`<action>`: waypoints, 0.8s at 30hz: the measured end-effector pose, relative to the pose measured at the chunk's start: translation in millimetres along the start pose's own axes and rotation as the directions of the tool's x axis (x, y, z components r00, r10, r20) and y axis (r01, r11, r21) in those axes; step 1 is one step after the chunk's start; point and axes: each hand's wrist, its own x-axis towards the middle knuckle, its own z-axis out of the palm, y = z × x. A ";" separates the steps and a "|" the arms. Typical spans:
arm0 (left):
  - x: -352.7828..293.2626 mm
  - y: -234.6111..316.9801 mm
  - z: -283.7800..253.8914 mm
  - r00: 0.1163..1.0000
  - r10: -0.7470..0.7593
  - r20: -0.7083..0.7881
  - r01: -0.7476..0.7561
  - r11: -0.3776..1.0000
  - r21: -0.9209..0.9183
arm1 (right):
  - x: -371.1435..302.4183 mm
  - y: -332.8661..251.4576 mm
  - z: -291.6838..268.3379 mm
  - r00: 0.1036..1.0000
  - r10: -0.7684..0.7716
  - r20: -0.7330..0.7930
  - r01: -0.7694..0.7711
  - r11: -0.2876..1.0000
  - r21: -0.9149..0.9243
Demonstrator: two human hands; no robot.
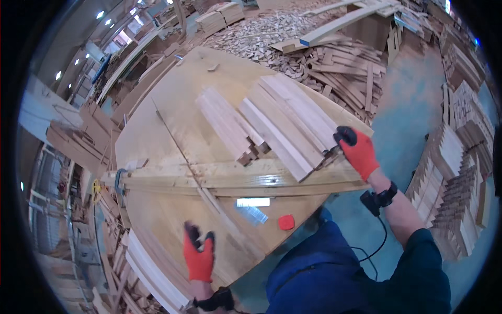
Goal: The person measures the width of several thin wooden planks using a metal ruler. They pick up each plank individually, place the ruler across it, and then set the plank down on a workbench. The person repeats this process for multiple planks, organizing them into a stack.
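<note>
My right hand [360, 153], in an orange glove with dark fingertips, is at the near right end of a row of pale wooden strips [300, 112]. Its fingers are curled against the end of the outermost strip. To the left of that row, a smaller bundle of strips [225, 123] lies on the worktable [157, 136]. My left hand [198, 254], gloved alike, hovers over the table's near left part with thumb and fingers apart, holding nothing. Close to it, several long pale strips [154, 272] lie at the table's left edge.
A wooden rail [235, 180] crosses the table, with a clamp [120, 180] at its left end. A red tape measure [286, 222] and a light-coloured label-like piece [253, 202] lie in front. Offcuts [261, 39] heap up beyond; stacked wood [452, 183] stands on the right.
</note>
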 end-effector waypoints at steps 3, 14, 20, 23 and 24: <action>40.7 70.7 102.9 0.946 0.071 0.318 -0.061 0.997 -0.044 | 47.9 31.0 -17.6 0.974 0.124 0.192 -0.091 0.981 -0.172; 133.7 129.2 307.0 0.948 -0.181 0.264 0.132 0.972 0.194 | 126.2 74.2 25.4 0.697 0.339 0.632 -0.416 0.909 -0.030; 139.6 91.2 324.4 0.902 -0.191 0.388 0.311 0.910 -0.275 | 141.4 90.0 30.3 0.586 0.253 0.770 -0.496 0.863 0.094; 134.8 112.7 327.6 0.876 -0.249 0.414 0.407 0.841 -0.356 | 130.2 89.8 39.7 0.722 0.081 0.688 -0.448 0.812 0.374; 135.1 118.5 328.1 0.865 -0.275 0.419 0.426 0.843 -0.327 | 130.5 88.7 40.3 0.692 0.094 0.716 -0.485 0.795 0.364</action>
